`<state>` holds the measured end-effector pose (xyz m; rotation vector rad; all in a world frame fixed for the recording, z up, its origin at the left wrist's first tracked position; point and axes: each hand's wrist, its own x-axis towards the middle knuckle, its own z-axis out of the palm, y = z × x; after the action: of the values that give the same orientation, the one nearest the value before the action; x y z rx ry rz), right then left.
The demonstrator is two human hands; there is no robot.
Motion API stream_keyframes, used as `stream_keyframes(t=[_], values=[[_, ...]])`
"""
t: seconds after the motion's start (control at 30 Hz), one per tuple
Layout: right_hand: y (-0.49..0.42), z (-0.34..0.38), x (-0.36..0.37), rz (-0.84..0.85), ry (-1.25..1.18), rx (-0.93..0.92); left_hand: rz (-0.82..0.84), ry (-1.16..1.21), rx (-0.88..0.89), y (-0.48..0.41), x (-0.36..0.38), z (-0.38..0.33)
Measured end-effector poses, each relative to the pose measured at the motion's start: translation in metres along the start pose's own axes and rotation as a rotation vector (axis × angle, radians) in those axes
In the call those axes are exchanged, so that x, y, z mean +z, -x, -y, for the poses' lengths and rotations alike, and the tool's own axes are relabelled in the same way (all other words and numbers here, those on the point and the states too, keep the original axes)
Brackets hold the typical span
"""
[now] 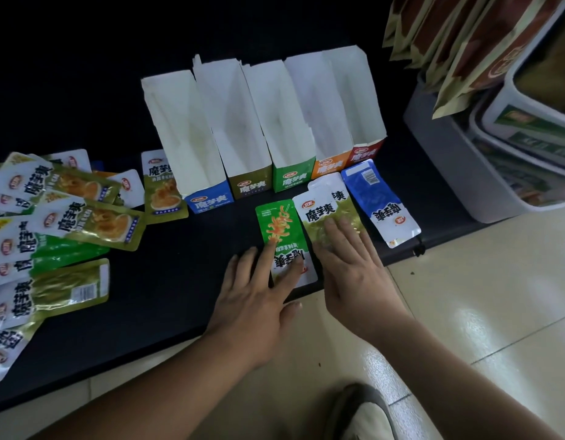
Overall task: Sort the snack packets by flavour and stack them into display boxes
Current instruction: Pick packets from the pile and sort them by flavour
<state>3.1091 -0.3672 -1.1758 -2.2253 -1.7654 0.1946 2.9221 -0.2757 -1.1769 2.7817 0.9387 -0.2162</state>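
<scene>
Several open display boxes stand in a row on the black mat: blue (208, 200), olive (251, 184), green (293, 177), orange (330, 166) and red (366, 154) fronts. In front of them lie a bright green packet (279, 227), an olive-green packet (325, 214) and a blue packet (378, 201). My left hand (259, 293) rests with straight fingers on the bright green packet. My right hand (351, 265) lies flat on the olive-green packet. A heap of olive and green packets (59, 223) covers the mat's left side.
One olive packet (162, 185) leans by the blue box. At the right stand stacked tubs (512, 154) on a grey base and brown snack bags (459, 36) hanging above. Pale floor tiles (481, 296) lie right of the mat's edge. My shoe (360, 414) shows at the bottom.
</scene>
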Motion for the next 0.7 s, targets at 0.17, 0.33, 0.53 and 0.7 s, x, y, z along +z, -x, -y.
stream_keyframes(t=[0.17,0.33,0.53,0.7], values=[[0.007,-0.005,0.011,0.009,-0.132,0.118,-0.031,0.038,-0.007,0.001,0.001,0.003],[0.003,-0.019,0.014,-0.024,-0.15,0.133,-0.008,0.054,-0.036,-0.002,0.003,-0.002],[-0.003,-0.027,0.001,-0.126,-0.027,0.106,0.005,0.099,-0.026,-0.014,0.005,-0.01],[-0.008,-0.038,0.003,0.065,-0.011,0.211,0.017,0.097,-0.018,-0.022,-0.001,-0.013]])
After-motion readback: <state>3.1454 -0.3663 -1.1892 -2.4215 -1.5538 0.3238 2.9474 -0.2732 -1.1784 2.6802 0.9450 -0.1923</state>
